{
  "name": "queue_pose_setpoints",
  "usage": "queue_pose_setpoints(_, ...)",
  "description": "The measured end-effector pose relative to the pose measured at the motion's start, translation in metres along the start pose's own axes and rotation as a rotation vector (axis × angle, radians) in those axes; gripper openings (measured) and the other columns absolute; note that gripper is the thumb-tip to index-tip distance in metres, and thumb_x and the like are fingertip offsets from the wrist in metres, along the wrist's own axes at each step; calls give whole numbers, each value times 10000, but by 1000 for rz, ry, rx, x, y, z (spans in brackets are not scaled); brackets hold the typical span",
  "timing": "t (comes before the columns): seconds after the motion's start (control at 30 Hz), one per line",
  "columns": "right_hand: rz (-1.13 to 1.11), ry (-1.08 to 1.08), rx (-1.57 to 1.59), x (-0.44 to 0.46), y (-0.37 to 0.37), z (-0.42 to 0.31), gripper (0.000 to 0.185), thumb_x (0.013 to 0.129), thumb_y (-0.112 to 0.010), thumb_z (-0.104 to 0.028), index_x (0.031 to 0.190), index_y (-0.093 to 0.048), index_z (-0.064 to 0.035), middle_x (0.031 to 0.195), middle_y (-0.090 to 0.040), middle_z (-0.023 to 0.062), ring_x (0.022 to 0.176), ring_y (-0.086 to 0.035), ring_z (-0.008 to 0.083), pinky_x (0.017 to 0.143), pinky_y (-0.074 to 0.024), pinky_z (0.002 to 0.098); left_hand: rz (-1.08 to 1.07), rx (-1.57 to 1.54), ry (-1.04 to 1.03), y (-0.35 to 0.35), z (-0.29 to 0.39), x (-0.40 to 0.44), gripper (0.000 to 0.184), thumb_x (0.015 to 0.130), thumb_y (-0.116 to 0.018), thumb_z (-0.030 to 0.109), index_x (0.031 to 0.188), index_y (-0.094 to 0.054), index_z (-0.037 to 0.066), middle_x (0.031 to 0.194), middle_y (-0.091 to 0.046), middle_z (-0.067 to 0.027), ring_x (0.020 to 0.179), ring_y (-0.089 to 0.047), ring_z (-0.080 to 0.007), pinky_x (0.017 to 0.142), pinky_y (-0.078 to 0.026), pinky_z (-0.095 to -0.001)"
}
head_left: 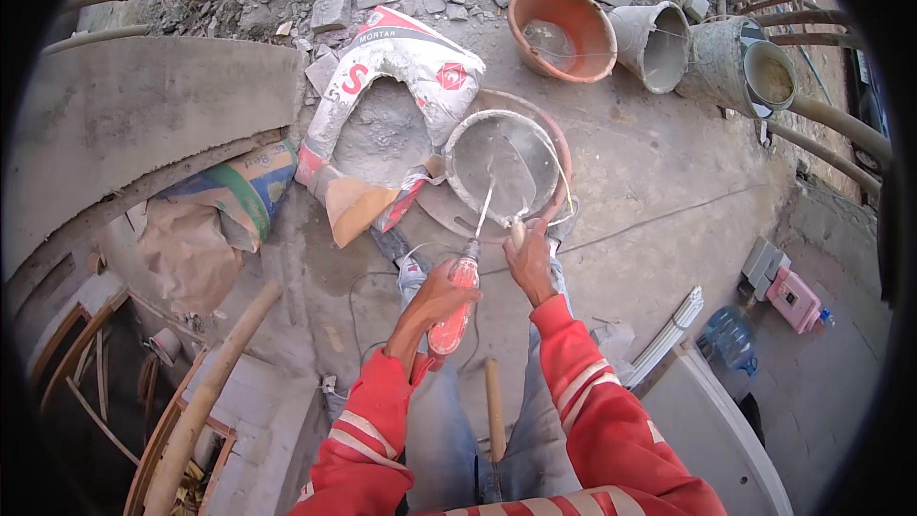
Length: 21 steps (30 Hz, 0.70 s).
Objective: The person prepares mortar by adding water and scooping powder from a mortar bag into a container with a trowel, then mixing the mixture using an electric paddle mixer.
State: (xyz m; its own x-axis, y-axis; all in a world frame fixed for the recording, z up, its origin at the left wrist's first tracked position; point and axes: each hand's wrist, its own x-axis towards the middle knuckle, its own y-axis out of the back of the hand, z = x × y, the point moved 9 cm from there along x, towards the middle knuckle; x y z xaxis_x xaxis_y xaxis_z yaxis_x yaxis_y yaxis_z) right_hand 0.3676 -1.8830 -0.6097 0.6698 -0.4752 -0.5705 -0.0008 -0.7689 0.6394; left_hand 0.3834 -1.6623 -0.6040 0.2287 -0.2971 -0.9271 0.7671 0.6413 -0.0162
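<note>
My left hand (441,292) is closed around a red, dust-smeared power drill (462,279). A whitish mixing rod (486,199) runs from the drill into a round bucket (457,187) of grey mix. My right hand (531,260) grips a trowel (519,232) by its pale handle at the bucket's near rim; its blade is hard to make out against the grey contents. The bucket stands in a wide reddish basin (438,209). Beside it lies a torn-open mortar bag (445,57), with grey powder (382,134) showing inside.
An orange bucket (602,53) and grey buckets (659,46) stand at the back right. Broken stones (331,6) lie behind. A cable (659,220) crosses the floor. Bamboo poles (215,392), a low wall (153,115) and a water bottle (729,338) are at the sides.
</note>
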Motion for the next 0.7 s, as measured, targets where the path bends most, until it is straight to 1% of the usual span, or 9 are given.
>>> queue_pose_setpoints(0.13,215,16,114,-12,55,-34,415,958,-664,-150,1262,-442,25,977,-679,302,939,-655,513,808,-500,532,-48,-62,46,0,19,-6,1020,735,-833,329,1518,-363,-125,1497,-500,-305,1398,-505,-368,1149,-409,-383)
queue_pose_setpoints(0.23,276,-27,141,-3,87,-18,345,979,-645,-173,1201,-474,28,951,-676,288,939,-631,541,806,-489,538,-18,-114,87,4,30,-22,1028,743,-832,341,1523,-351,-125,1502,-493,-307,1392,-510,-377,1144,-414,-391)
queue_pose_setpoints(0.27,261,-74,142,1,94,-7,311,1026,-599,-199,1225,-503,20,846,-652,206,770,-659,409,697,-513,463,41,-67,76,2,15,-17,1028,745,-832,345,1526,-349,-119,1497,-498,-309,1383,-520,-379,1136,-421,-396)
queue_pose_setpoints(0.37,249,-166,561,-3,132,-55,341,1065,-558,-259,1274,-502,4,775,-600,99,624,-611,211,570,-496,345,97,0,74,-3,-2,-13,1037,770,-824,312,1552,-294,-114,1515,-480,-297,1390,-511,-357,1130,-425,-386)
queue_pose_setpoints(0.47,489,240,984,-2,160,-99,368,1064,-576,-283,1270,-500,12,753,-557,34,562,-528,78,478,-440,256,107,18,98,-10,-1,-19,1038,773,-823,290,1555,-278,-122,1511,-478,-301,1393,-505,-349,1131,-422,-381)
queue_pose_setpoints(0.57,233,-13,865,29,64,-52,323,1062,-575,-349,1159,-501,-49,687,-527,11,479,-508,97,425,-438,273,105,109,55,-11,27,-32,1041,752,-830,321,1541,-314,-118,1503,-486,-309,1410,-487,-379,1155,-404,-392)
queue_pose_setpoints(0.6,104,-117,717,37,40,-28,328,1060,-581,-322,1173,-504,-24,700,-531,13,493,-504,90,433,-433,268,99,150,32,-13,34,-35,1044,743,-833,338,1537,-329,-114,1503,-487,-310,1420,-477,-392,1166,-395,-398)
queue_pose_setpoints(0.67,-138,-313,426,50,6,14,339,1057,-594,-268,1201,-511,27,725,-540,17,523,-496,76,448,-423,257,79,33,117,-25,-18,-18,1047,741,-838,336,1539,-328,-110,1505,-485,-307,1414,-484,-390,1166,-397,-398)
queue_pose_setpoints(0.7,-86,-262,496,58,28,-5,341,1055,-595,-271,1199,-512,27,725,-544,21,523,-508,81,450,-429,259,96,6,119,-23,-24,-11,1048,741,-839,336,1540,-327,-110,1508,-481,-307,1413,-484,-389,1168,-397,-398)
